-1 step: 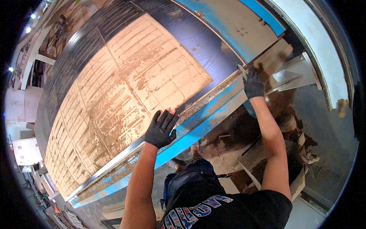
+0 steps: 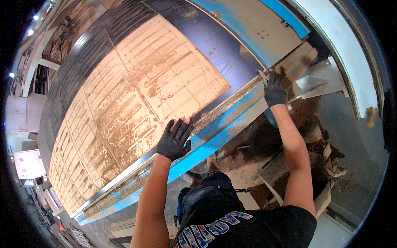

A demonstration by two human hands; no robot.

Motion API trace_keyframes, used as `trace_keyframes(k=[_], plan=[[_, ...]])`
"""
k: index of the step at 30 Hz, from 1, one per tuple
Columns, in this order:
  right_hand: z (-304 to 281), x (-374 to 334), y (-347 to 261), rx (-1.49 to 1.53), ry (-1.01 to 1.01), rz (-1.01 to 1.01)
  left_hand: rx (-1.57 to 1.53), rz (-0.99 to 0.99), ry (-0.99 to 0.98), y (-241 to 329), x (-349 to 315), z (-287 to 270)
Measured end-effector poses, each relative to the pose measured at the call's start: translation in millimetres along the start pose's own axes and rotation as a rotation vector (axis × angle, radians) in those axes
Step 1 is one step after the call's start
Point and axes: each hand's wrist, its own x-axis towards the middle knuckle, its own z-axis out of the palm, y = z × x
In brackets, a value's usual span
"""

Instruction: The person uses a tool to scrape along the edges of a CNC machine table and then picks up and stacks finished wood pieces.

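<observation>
My left hand (image 2: pixel 175 140), in a black glove with a fingertip showing bare, lies with its fingers stretched out at the near edge of a large tan panel (image 2: pixel 140 74). Grooves in a grid and brown sawdust cover that panel. Beneath it lies a dark, shiny sheet (image 2: pixel 231 68), bare toward the right. My right hand (image 2: pixel 275 91), also black-gloved, is at the sheet's right corner, its fingers curled round a slim greyish piece (image 2: pixel 262 75). Its kind I cannot make out, as the hand hides most of it.
A dusty blue machine rail (image 2: pixel 223 140) runs along the near side, between me and the panel. Wood offcuts (image 2: pixel 322 80) lie at the right, and boards with sawdust (image 2: pixel 269 186) are below. A white curved beam (image 2: pixel 351 49) stands at the far right. Shelving (image 2: pixel 43 78) is at left.
</observation>
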Motion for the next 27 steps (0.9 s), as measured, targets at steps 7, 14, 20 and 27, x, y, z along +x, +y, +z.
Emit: trace_keyframes(k=[7, 14, 20, 27], plan=[[-8.7, 14.0, 1.8, 0.061, -0.410, 0.192, -0.013, -0.004, -0.008, 0.5, 1.2, 1.6], [-70.5, 27.3, -26.7, 0.125, -0.591, 0.174, -0.004, -0.015, 0.011, -3.3, -4.2, 1.0], [-26.2, 23.7, 6.0, 0.117, -0.517, 0.159, -0.011, 0.000, 0.025, -1.5, 0.0, 0.6], [20.2, 11.0, 17.9, 0.216, -0.369, 0.142, -0.011, -0.012, 0.017, -1.4, -6.5, 1.9]])
